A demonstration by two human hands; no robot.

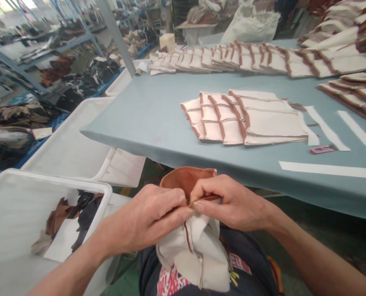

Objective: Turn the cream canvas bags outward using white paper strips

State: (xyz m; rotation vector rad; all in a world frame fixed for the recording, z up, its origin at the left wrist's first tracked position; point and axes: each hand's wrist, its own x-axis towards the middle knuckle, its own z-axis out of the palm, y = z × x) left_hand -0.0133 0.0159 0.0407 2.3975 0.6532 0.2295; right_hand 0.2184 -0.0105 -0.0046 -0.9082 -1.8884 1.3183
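Note:
In front of my body, off the near edge of the table, I hold a sewn leather piece with a cream underside, brown seams and a brown face showing at its top. My left hand pinches its folded brown edge between thumb and fingers. Right beside it, my right hand pinches the same edge, the two thumbs almost meeting. The lower part of the piece hangs over my dark printed shirt. On the table ahead lies an overlapping stack of similar cream pieces with brown edges.
The blue-green table carries a long row of cream pieces at the back. White strips and a pink-handled cutter lie at the right. White bins stand at the left, one with leather scraps. A metal post rises at the table's far corner.

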